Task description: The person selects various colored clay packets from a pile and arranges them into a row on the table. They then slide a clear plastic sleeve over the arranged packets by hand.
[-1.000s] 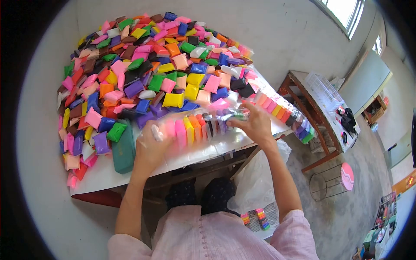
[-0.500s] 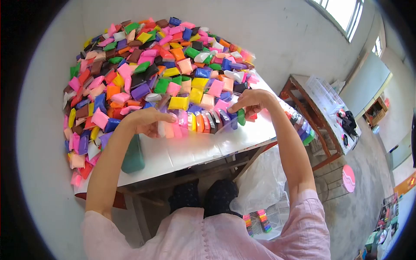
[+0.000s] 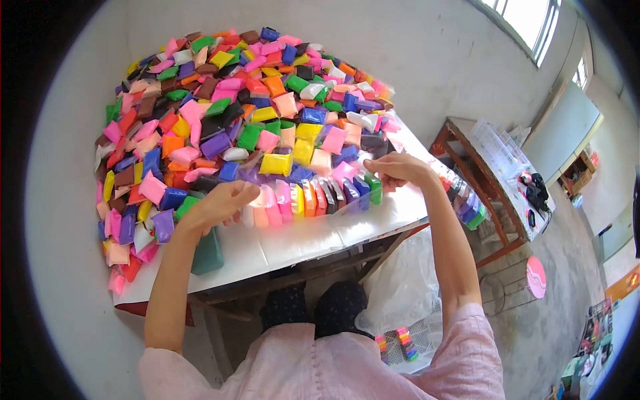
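Observation:
A row of small coloured packets [image 3: 310,199] stands side by side near the table's front edge, in what looks like a clear plastic bag. The colours run from pale pink on the left to green on the right. My left hand [image 3: 229,202] is closed at the row's left end, thumb and fingers pressed on the clear plastic. At the right end my right hand [image 3: 399,169] pinches the plastic beside the green packet [image 3: 374,189]. Behind the row lies a large heap of loose packets [image 3: 220,107] in many colours.
A dark green container [image 3: 208,253] stands by my left forearm. More packed rows [image 3: 467,200] lie at the table's right end. Below are a clear plastic bag [image 3: 400,283] and a white basket [image 3: 427,340]. A side table [image 3: 490,160] and a pink-topped stool [image 3: 535,276] stand right.
My right hand has moved slightly right and up, off the green packet, which now stands upright at the row's end. My left hand has shifted slightly down and left.

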Demonstrator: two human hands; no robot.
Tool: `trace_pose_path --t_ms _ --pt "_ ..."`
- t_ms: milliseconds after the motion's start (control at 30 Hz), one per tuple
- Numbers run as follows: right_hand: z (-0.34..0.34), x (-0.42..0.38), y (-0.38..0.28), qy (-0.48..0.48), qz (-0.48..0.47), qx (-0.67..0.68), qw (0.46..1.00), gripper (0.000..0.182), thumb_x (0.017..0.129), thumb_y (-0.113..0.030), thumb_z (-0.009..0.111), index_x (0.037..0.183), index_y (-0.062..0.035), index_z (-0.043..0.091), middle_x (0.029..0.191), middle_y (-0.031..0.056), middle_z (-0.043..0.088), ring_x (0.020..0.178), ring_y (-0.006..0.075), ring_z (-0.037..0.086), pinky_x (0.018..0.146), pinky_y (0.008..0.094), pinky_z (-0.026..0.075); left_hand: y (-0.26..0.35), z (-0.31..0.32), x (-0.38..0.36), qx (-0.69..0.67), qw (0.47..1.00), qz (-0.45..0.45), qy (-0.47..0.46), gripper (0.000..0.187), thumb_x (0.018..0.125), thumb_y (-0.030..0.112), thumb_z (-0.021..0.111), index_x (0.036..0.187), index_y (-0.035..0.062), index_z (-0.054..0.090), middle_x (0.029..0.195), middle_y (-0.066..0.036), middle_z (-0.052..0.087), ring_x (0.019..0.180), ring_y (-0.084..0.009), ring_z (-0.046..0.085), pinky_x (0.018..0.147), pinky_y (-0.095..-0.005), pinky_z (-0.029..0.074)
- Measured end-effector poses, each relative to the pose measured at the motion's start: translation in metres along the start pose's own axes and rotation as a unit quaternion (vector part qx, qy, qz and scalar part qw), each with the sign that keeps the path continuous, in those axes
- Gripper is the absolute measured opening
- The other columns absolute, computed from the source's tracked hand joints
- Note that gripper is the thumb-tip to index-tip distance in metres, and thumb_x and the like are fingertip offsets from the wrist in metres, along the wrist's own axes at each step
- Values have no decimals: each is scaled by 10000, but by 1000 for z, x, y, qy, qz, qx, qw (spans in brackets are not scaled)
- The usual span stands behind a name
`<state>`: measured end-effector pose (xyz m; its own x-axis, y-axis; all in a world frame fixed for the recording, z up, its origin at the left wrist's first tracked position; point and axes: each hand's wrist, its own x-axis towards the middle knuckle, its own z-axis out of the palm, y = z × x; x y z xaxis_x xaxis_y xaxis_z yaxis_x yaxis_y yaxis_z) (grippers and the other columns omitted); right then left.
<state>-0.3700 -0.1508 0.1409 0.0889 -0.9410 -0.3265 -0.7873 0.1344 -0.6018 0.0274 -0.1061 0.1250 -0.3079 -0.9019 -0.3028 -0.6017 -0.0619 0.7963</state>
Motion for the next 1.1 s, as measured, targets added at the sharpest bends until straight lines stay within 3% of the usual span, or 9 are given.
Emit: trace_pose_path --t_ms 133,167,233,400,633,833,933,1033,1100 --pt "6 -31 33 -1 -178 82 981 770 739 -694 680 1202 -79 659 916 27 662 808 103 614 587 251 439 -21 10 -10 9 990 133 33 952 735 505 801 1428 -18 411 1203 -115 563 941 -173 590 824 -292 481" --pt "4 -35 42 -62 -170 108 978 1005 660 -650 765 1449 -110 456 1201 67 616 1028 154 596 686 275 481 -20 14 -14 35 988 142 43 981 705 470 825 1440 -15 394 1243 -124 543 961 -177 577 847 -300 471" --pt "20 -46 56 -1 -232 77 970 998 649 -554 815 1452 -94 442 1271 108 597 1077 196 596 786 311 503 -12 21 -23 87 981 160 64 1049 646 400 874 1464 -8 359 1324 -141 502 1001 -186 550 892 -315 452" --pt "58 -57 42 123 -230 91 961 1068 561 -324 909 1477 -111 403 1388 146 535 1233 241 523 1031 386 432 -16 32 -19 60 979 151 122 912 637 274 895 1398 35 453 1092 -28 580 804 -100 499 729 -254 457" --pt "77 -39 38 188 -190 115 957 730 658 -303 852 1293 -46 600 1084 105 690 963 220 637 905 321 481 -28 31 -11 -60 980 174 71 617 739 109 822 1282 24 541 999 12 607 857 -82 551 785 -249 477" --pt "85 -44 36 233 -191 106 948 591 689 -360 833 1154 -40 655 954 106 691 889 220 639 823 339 496 -4 38 -39 68 982 104 145 634 729 159 813 1281 1 541 1061 -64 629 925 -138 594 840 -296 483" --pt "87 -47 38 253 -187 84 946 540 705 -380 822 1094 -44 660 923 121 680 871 241 637 801 353 497 -14 60 -59 244 874 209 364 692 711 176 797 1320 -3 522 1210 -160 588 1053 -264 575 906 -364 461" --pt "87 -49 36 243 -167 60 954 591 708 -379 825 1168 -56 643 970 112 688 889 220 643 797 353 498 13 91 -71 339 783 252 457 684 716 191 765 1331 11 527 1325 -189 518 1163 -343 507 976 -422 406" --pt "86 -56 31 240 -153 46 958 632 709 -358 829 1218 -47 623 1020 122 686 921 229 645 811 358 499 22 117 -57 370 751 361 411 603 749 181 732 1300 19 550 1318 -158 532 1156 -320 516 984 -426 394"
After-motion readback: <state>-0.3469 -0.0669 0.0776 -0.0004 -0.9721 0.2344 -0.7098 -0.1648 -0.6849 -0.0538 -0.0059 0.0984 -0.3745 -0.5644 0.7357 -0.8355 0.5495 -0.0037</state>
